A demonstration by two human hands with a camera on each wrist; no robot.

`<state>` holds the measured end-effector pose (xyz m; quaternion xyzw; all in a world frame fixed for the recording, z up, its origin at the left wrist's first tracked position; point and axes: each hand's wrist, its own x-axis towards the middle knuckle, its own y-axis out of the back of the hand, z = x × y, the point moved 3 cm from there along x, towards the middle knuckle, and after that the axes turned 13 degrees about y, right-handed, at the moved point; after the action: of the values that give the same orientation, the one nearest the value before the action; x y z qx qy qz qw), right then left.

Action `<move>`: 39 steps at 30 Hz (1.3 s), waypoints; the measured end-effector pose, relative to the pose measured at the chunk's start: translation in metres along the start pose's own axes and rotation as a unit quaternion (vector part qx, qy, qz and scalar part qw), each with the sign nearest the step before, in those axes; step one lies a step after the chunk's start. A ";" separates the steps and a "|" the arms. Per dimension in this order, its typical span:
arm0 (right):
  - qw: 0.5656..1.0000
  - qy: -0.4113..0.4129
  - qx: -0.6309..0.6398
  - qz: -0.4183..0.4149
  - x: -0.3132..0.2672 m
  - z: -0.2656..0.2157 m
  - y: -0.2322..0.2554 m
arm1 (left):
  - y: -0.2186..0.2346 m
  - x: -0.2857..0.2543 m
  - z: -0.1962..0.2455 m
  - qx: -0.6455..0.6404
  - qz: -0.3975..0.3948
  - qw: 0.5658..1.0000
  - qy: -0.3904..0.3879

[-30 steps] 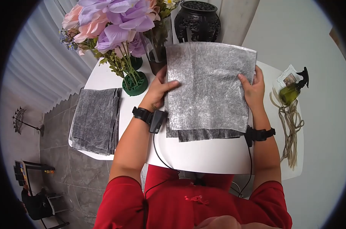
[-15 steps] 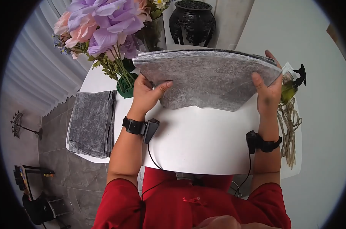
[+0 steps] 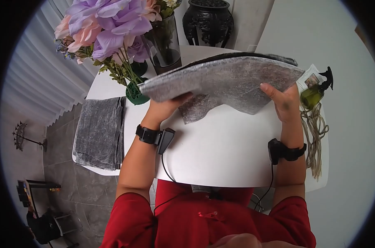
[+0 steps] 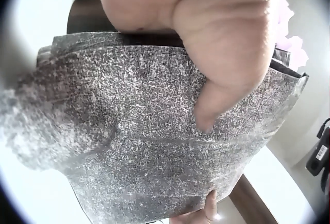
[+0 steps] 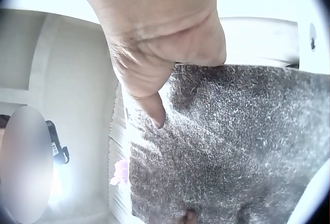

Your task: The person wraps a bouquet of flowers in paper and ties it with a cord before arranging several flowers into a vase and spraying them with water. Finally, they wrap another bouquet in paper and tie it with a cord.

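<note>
A stack of grey, fibrous wrapping sheets (image 3: 233, 80) is held up over the white table, bowed upward in the middle, its lower edges hanging loose. My left hand (image 3: 167, 108) grips its left side, thumb on the near face and fingers hidden behind. On the right side my right hand (image 3: 287, 103) pinches the stack the same way, its thumb lying across the near face. In the left wrist view the thumb of the left hand (image 4: 221, 54) presses the mottled surface of the sheets (image 4: 144, 126). The right wrist view shows the right hand (image 5: 165, 44) at the sheets' edge.
Another pile of grey sheets (image 3: 98, 132) lies at the table's left end. Behind it stand artificial flowers (image 3: 109, 25), a green foam base (image 3: 135, 95) and a dark glass vase (image 3: 164, 45). A green pump bottle (image 3: 313, 97) and a bundle of raffia-like strands (image 3: 314, 140) are at right.
The stack, nearly flat toward the camera a second ago, has tipped back and bowed, and its lower edge has risen off the table. Both hands moved outward with it, still holding.
</note>
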<state>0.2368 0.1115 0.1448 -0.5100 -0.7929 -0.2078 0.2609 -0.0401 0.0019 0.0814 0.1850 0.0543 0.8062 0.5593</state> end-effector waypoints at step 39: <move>0.980 -0.190 -0.052 0.014 -0.016 0.170 0.036 | -0.022 0.012 -0.071 -0.054 -0.011 0.973 0.223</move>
<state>0.2409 0.2162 0.0051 -0.5639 -0.8091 -0.1444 0.0813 -0.0504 0.0293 0.0119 -0.0303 0.1357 0.8225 0.5514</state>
